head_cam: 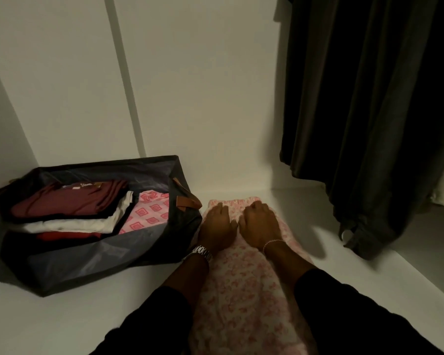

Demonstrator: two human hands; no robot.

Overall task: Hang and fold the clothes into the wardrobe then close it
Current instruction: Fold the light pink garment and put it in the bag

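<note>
A folded white garment with a pink flower print (244, 298) lies on the white wardrobe floor (113, 316), running away from me. Both my hands lie on top of its far end, side by side. My left hand (217, 226), with a watch on its wrist, presses down flat on the cloth. My right hand (260, 225), with a thin bracelet, presses beside it, its fingertips bent slightly into the fabric. Neither hand lifts the garment.
Left of the garment stands an open dark fabric storage bag (69, 265) with brown handles, holding folded maroon, white, red and pink-patterned clothes. A dark garment (364, 111) hangs at the right, reaching the floor. The white back wall (190, 98) is close behind.
</note>
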